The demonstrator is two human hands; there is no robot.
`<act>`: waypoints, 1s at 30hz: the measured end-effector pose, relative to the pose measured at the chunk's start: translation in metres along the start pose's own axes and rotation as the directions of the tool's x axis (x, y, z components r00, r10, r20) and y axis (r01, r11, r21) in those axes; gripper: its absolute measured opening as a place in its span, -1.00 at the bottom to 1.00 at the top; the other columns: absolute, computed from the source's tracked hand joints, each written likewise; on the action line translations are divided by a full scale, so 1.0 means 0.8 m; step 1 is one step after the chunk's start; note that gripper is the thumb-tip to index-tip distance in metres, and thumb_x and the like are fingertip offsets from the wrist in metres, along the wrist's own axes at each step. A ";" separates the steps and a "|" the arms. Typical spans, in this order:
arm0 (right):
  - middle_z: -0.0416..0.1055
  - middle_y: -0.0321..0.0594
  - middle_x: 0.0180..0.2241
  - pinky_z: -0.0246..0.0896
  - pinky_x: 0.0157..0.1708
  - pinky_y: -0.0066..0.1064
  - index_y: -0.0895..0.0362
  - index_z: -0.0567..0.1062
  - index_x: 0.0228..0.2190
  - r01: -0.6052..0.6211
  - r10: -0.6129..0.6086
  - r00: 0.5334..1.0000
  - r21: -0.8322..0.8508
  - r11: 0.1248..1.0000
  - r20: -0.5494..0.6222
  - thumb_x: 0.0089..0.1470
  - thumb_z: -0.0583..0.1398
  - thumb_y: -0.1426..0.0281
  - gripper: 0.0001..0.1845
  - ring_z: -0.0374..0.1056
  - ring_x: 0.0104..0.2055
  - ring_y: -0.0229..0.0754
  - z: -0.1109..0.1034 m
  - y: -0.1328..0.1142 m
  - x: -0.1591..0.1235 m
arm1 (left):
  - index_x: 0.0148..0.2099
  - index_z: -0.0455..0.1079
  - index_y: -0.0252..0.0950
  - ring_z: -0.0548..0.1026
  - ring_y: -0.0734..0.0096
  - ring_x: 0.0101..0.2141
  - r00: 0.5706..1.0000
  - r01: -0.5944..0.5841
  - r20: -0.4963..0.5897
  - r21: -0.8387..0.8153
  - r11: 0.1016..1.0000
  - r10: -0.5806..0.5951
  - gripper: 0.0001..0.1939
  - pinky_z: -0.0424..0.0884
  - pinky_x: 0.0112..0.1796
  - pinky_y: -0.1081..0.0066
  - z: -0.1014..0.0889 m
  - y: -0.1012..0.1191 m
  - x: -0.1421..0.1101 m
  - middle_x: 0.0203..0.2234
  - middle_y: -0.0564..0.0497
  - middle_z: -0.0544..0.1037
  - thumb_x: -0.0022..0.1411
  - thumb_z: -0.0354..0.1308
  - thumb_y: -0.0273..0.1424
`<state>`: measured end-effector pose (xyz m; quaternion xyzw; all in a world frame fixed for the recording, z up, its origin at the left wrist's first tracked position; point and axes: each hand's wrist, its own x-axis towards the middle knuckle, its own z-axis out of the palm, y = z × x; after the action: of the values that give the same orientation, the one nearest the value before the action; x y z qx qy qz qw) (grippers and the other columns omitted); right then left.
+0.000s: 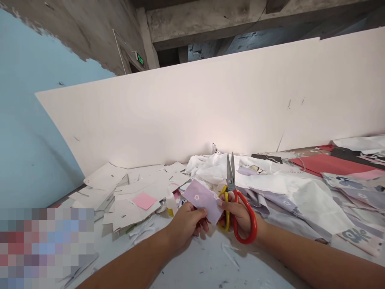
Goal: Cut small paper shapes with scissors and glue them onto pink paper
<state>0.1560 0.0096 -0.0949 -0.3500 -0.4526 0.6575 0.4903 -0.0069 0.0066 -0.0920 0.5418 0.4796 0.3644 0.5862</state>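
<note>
Lilac piece: we see the lilac piece (202, 199), printed with small white flowers, raised between our two hands over the near middle of the table (192, 269).
Left hand: our left hand (184, 224) pinches its lower left edge, thumb on top and fingers curled beneath.
Right hand: our right hand (240, 213) pinches its right edge with the thumb — the other fingers curl about the scissors' handles, partly hidden.
Scissors: the scissors (231, 180) point away from us, blades slightly parted, one handle loop yellow and the other red.
Bottle: a small bottle (170, 204) with a yellow label stands just beside the piece, on its left.
Left side: we have cut white card (132, 190) in a loose heap, a pink square (144, 201) on it.
Right side: crumpled white sheets (313, 200) lie over lilac material, with red sheets (339, 163) farther right.
Behind: a pale panel (204, 108) rises along the table's far side — a blue wall (36, 132) to the left.
</note>
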 end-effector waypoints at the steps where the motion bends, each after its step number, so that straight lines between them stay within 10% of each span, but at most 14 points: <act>1: 0.30 -0.40 -0.73 0.10 -0.64 -0.45 0.11 0.23 -0.59 -0.006 0.006 1.000 0.017 1.000 0.004 -0.21 0.25 0.29 -0.73 0.25 -0.68 -0.28 0.000 0.001 0.001 | -0.52 0.24 -0.33 0.23 0.58 -0.74 0.999 -0.025 -0.040 -0.021 0.999 0.024 -0.78 0.07 -0.66 0.53 0.000 0.000 0.001 -0.76 0.10 0.34 0.00 0.08 -0.27; 5: 0.29 -0.41 -0.72 0.10 -0.62 -0.45 0.10 0.21 -0.61 -0.016 0.014 1.000 0.071 0.997 0.027 -0.23 0.25 0.35 -0.74 0.24 -0.65 -0.29 0.000 0.000 0.003 | -0.46 0.17 -0.28 0.21 0.60 -0.72 0.982 -0.135 -0.144 -0.111 0.985 0.118 -0.73 0.08 -0.67 0.55 0.000 0.002 0.001 -0.73 0.16 0.31 0.01 0.11 -0.19; 12: 0.28 -0.42 -0.73 0.10 -0.61 -0.42 0.09 0.21 -0.60 0.000 -0.001 0.999 0.028 1.000 0.047 -0.21 0.20 0.40 -0.80 0.23 -0.67 -0.28 0.004 -0.005 -0.002 | -0.30 0.23 -0.32 0.39 0.55 -0.64 0.992 -0.125 -0.005 -0.013 0.992 0.124 -0.76 0.13 -0.61 0.54 0.002 0.007 -0.007 -0.56 0.04 0.47 0.03 0.12 -0.28; 20: 0.26 -0.34 -0.71 0.05 -0.57 -0.43 0.12 0.27 -0.71 0.156 -0.130 0.987 -0.365 0.918 0.097 -0.07 0.11 0.43 -0.76 0.16 -0.63 -0.29 0.008 -0.008 -0.016 | -0.36 0.26 -0.31 0.29 0.58 -0.70 0.984 -0.141 -0.116 -0.048 0.989 0.135 -0.87 0.20 -0.65 0.53 0.002 0.007 -0.007 -0.65 0.11 0.40 -0.01 0.09 -0.38; 25: 0.25 -0.36 -0.67 0.02 -0.58 -0.43 0.12 0.28 -0.62 0.194 -0.162 0.981 -0.450 0.872 0.108 -0.01 0.07 0.46 -0.82 0.11 -0.63 -0.31 0.004 0.006 -0.014 | -0.36 0.27 -0.33 0.37 0.54 -0.65 0.977 -0.212 0.036 0.026 0.977 0.211 -0.81 0.23 -0.62 0.51 0.006 0.005 -0.013 -0.58 0.03 0.44 0.08 0.07 -0.29; 30: 0.19 -0.41 -0.69 0.05 -0.53 -0.42 0.10 0.26 -0.52 0.242 -0.221 0.970 -0.312 0.919 0.101 0.02 0.12 0.31 -0.84 0.13 -0.60 -0.29 0.001 0.016 -0.011 | -0.39 0.24 -0.32 0.34 0.52 -0.64 0.970 -0.193 -0.150 0.016 0.981 0.193 -0.82 0.23 -0.65 0.51 0.011 0.012 -0.017 -0.61 0.07 0.42 0.07 0.07 -0.29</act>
<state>0.1534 -0.0006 -0.1062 -0.3481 -0.6075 0.5230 0.4860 -0.0017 -0.0076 -0.0808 0.5571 0.4680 0.4592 0.5098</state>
